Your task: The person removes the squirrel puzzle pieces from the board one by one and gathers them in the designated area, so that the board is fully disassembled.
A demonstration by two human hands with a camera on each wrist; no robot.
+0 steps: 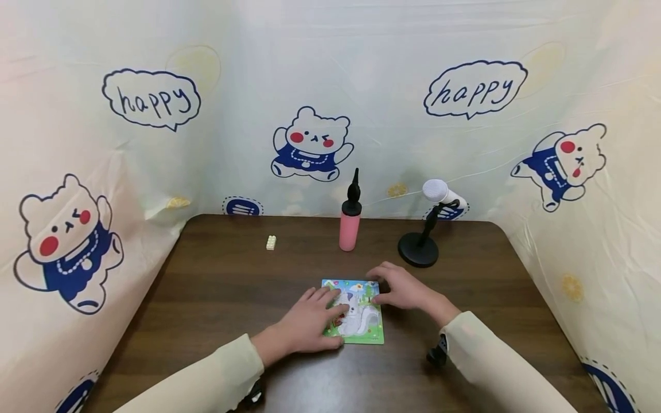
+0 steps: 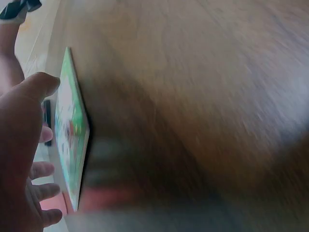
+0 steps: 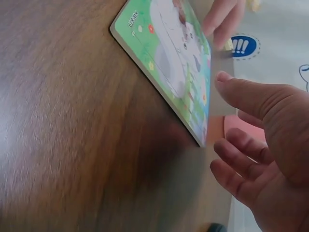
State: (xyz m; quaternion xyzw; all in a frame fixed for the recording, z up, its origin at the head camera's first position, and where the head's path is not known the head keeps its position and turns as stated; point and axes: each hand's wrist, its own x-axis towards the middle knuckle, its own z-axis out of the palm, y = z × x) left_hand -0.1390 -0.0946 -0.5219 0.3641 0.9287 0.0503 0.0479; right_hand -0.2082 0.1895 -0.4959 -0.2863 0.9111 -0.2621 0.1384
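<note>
A thin square picture board [image 1: 364, 330] lies flat on the table, printed with a white bushy-tailed cartoon animal on green and blue. My left hand [image 1: 307, 321] spreads over its left side, fingers extended and thumb by the lower edge. Seen from the left wrist, this hand [image 2: 24, 145] has its fingers apart along the board [image 2: 72, 125]. At the upper right corner is my right hand [image 1: 405, 289], with fingers loosely bent. In the right wrist view that hand [image 3: 270, 145] holds nothing, its thumb and fingers apart beside the board [image 3: 169, 58].
Behind the board stands a pink hand pump [image 1: 349, 229] with a black top. To its right is a white microphone [image 1: 439, 191] on a black round-based stand [image 1: 418, 250]. A small pale building block [image 1: 271, 242] lies at the back left. Printed cloth [image 1: 232, 143] surrounds the brown table [image 1: 217, 275].
</note>
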